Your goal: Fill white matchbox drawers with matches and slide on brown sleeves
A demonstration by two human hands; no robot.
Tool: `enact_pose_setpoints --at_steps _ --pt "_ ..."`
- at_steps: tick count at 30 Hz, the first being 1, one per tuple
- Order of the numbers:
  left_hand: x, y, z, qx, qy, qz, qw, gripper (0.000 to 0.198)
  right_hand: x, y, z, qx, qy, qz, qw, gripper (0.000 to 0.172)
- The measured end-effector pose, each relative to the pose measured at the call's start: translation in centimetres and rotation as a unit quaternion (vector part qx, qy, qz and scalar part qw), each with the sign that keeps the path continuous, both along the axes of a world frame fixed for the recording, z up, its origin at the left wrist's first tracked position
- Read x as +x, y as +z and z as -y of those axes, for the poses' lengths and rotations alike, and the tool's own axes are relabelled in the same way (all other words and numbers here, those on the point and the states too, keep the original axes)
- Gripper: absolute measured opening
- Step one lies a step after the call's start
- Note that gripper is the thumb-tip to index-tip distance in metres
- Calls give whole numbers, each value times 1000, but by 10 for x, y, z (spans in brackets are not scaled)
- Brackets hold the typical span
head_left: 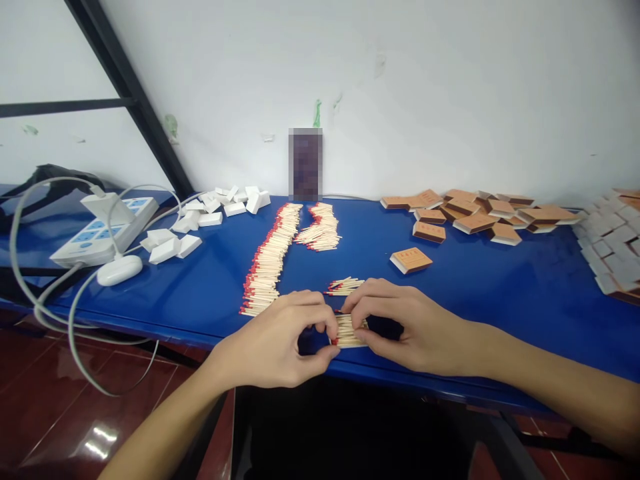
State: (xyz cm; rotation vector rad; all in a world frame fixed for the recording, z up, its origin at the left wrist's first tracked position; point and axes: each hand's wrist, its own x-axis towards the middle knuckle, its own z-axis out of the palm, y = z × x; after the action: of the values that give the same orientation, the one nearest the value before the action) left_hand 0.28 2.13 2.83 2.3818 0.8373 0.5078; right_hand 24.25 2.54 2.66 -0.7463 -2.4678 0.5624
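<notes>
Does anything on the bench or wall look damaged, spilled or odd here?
The wall has green marks and pale scuffed patches, so it looks worn. A dark upright rectangle by it is pixelated, so I can't tell what it is. Nothing looks plainly spilled: the loose matches lie in a row and smaller heaps.

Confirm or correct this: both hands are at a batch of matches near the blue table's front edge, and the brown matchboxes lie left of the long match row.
One error: the brown matchboxes lie right of the long match row, as the head view shows. The left hand and right hand are indeed at the batch of matches.
</notes>
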Motion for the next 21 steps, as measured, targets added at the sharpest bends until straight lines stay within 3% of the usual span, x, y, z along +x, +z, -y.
enact_pose_setpoints --at_steps 8,15,21 --pt "-1 -5 3 47 1 20 999 5 3 -3 1 44 15 18 999 7" --pt "-3 -10 3 107 -11 14 994 4 3 -4 1 29 13 18 999 15" --pt "-3 -8 2 123 -12 19 992 13 3 -1 1 23 -12 24 999 17"
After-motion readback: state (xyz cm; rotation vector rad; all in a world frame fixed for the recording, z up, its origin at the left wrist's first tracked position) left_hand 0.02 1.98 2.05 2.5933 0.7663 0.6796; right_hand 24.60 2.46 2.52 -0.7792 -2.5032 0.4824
